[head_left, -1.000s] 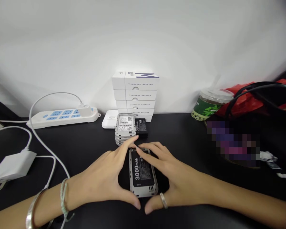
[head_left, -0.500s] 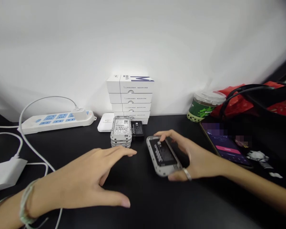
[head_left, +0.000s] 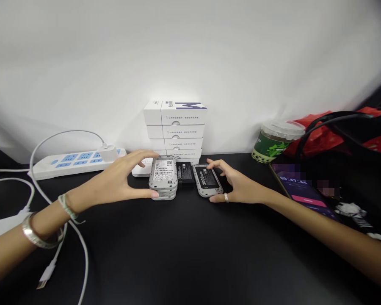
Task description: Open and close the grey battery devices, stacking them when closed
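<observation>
My left hand (head_left: 120, 176) reaches around a short stack of grey-framed pocket Wi-Fi routers; its thumb is at the near edge and its fingers at the far edge of the top router (head_left: 164, 171). That router lies back up without a cover, its white label showing in the battery bay. My right hand (head_left: 238, 183) grips another router (head_left: 216, 192) by its near and far edges. A black 3000mAh battery (head_left: 206, 178) sits in this one, which is at or just above the tabletop. Between the two hands lie black batteries (head_left: 186, 173), beside the stack.
White boxes (head_left: 182, 132) are stacked against the wall. White covers (head_left: 141, 170) lie behind my left hand. A power strip (head_left: 74, 163) and white cables (head_left: 84, 250) are at left. A drink cup (head_left: 271, 144), a phone (head_left: 300, 188) and a red bag (head_left: 324, 142) stand right.
My left hand has moved forward to the router stack. My right hand has carried the router with the battery forward, beside the loose batteries, and turned it flatter.
</observation>
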Demonstrator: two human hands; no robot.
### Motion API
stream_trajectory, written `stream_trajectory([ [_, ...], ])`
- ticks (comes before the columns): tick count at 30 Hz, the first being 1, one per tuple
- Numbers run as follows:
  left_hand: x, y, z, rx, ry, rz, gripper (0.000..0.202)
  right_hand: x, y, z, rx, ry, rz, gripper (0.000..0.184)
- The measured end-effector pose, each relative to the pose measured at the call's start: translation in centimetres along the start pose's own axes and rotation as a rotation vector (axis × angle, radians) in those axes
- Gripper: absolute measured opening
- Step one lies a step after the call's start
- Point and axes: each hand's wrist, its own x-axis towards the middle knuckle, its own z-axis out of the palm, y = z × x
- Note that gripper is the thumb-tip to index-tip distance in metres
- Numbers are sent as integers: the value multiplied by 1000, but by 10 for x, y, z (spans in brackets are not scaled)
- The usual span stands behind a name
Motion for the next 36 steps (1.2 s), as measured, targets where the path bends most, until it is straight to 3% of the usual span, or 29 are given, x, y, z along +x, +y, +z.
stream_trajectory([
  [3,6,1,5,-2,-11,-13,88,-16,-13,1,-58,85,28,83],
  [6,9,2,8,8,4,9,87,-35,-26,3,-79,167,62,70],
  [14,12,-2,10,-38,-37,-64,93,-54,-25,9,-63,179,82,67],
  [18,2,4,7,-33,-7,-89,101,-52,-21,9,-67,204,86,63],
  [22,-22,29,5,-79,78,62,104,-53,-23,7,-89,245,76,61],
  [26,-40,59,16,-190,-98,198,101,-43,-30,5,-181,264,-21,52],
  [30,-40,68,34,-241,-226,201,90,-15,-37,6,-290,127,-186,42],
  [36,-33,60,37,-304,-335,129,102,27,-36,11,-414,-63,-177,69],
])
